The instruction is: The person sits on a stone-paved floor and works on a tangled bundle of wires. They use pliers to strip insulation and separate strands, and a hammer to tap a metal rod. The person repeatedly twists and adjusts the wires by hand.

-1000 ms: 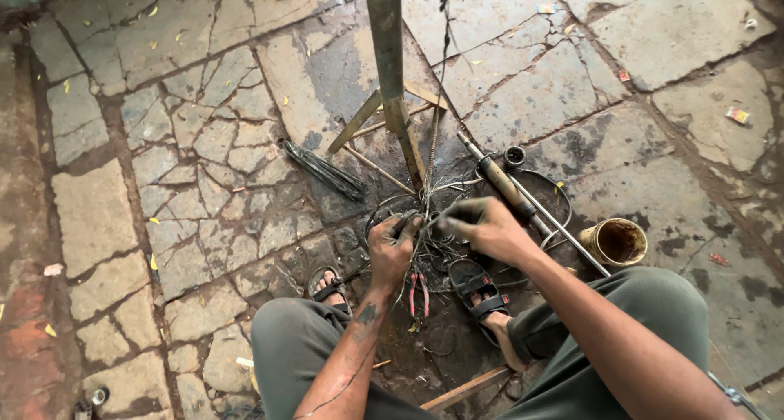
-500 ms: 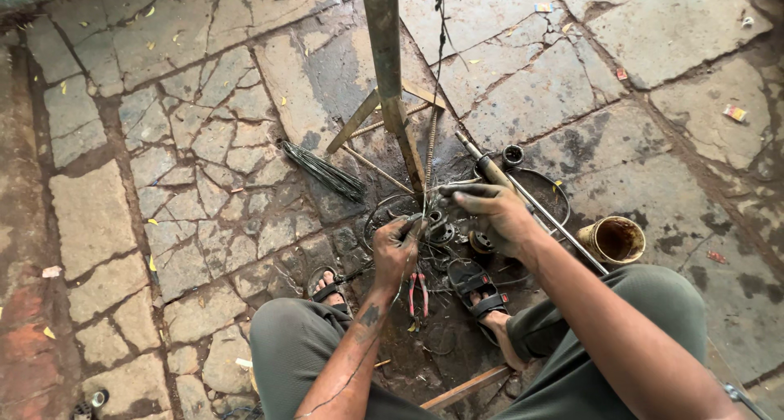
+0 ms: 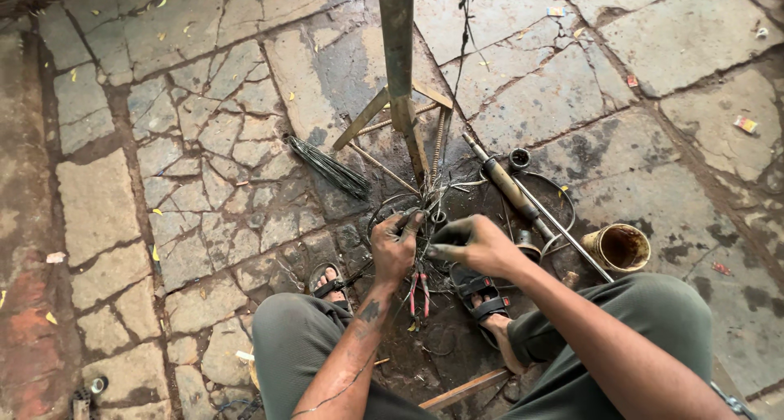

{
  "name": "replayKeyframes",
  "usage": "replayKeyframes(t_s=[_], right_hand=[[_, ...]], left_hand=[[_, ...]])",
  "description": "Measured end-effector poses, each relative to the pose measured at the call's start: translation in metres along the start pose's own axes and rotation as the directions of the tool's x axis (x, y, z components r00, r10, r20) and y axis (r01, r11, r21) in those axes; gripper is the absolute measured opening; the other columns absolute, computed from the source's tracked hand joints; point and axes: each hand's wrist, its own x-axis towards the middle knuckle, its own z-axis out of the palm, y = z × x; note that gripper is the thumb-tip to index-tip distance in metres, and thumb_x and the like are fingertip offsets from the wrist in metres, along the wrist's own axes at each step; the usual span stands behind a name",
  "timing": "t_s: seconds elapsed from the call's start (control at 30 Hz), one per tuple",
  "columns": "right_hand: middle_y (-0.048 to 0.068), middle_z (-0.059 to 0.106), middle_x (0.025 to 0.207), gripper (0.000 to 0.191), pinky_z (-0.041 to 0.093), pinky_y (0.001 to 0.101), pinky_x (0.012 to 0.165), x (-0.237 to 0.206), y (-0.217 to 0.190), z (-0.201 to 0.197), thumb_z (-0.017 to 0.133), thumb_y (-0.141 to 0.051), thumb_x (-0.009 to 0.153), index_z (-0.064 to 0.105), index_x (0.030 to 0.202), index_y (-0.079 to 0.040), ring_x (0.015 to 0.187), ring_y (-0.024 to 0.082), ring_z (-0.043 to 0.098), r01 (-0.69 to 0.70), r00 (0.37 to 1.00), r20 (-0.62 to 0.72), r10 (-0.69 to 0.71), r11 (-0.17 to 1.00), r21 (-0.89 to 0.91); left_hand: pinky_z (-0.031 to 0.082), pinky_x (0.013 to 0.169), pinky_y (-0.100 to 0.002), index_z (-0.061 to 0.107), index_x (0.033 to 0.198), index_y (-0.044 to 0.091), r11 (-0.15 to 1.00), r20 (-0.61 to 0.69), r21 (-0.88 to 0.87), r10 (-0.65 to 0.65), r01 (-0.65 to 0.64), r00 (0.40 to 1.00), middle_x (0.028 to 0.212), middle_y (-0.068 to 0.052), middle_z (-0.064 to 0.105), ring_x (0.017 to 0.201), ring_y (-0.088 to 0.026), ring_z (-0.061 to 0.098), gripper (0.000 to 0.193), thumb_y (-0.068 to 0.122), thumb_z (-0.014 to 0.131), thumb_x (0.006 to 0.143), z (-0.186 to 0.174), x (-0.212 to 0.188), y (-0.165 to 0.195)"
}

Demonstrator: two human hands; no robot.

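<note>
1. Left hand [image 3: 394, 247]: forearm rises from the lower middle of the view, wrist bent forward, back of the hand up. Fingers curled and pinched onto a tangle of thin wires [image 3: 431, 201]; fingertips sit at the wire ends.
2. Right hand [image 3: 474, 244]: forearm comes in from the lower right, crossing above the right knee. Hand is a loose fist, knuckles pointing left, closed around the same wires, just beside the left hand. The two hands almost touch.
3. The wires lie on the stone floor [image 3: 204, 142], at the foot of a metal stand [image 3: 398, 53] with splayed legs, between the person's sandalled feet.
4. Red-handled pliers [image 3: 420, 293] lie on the floor just below the hands, untouched.
5. A bundle of dark spokes [image 3: 327, 165] lies left of the stand, well apart from the hands.
6. A long tool with a wooden handle [image 3: 508, 187] lies diagonally to the right of the wires; a rusty can [image 3: 622, 247] stands farther right, near the right knee.
</note>
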Motion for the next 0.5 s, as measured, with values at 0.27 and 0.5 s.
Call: replayKeyframes(t_s=[0.27,0.5], right_hand=[[0.006,0.079,0.078,0.021,0.054,0.0252,0.061,0.006,0.019,-0.032,0.069,-0.022,0.090,0.080,0.092,-0.004,0.064,0.011,0.067,-0.017,0.992,-0.123,0.032,0.993,0.117],[0.002,0.067,0.073,0.023,0.045,0.0253,0.058,0.015,0.027,-0.048,0.067,-0.024,0.098,0.077,0.093,-0.003,0.061,0.008,0.055,-0.024,0.917,-0.373,0.141,0.953,0.303]], left_hand=[[0.043,0.059,-0.037,0.081,0.093,0.008,0.530,0.530,-0.363,-0.558,0.766,0.638,0.068,-0.009,0.068,0.059,-0.019,0.056,0.031,0.035,0.068,0.100,-0.032,0.030,0.027],[0.045,0.063,-0.030,0.078,0.098,0.002,0.577,0.517,-0.560,-0.317,0.594,0.795,0.071,-0.002,0.068,0.067,-0.012,0.058,0.034,0.033,0.064,0.100,-0.055,0.053,0.055]])
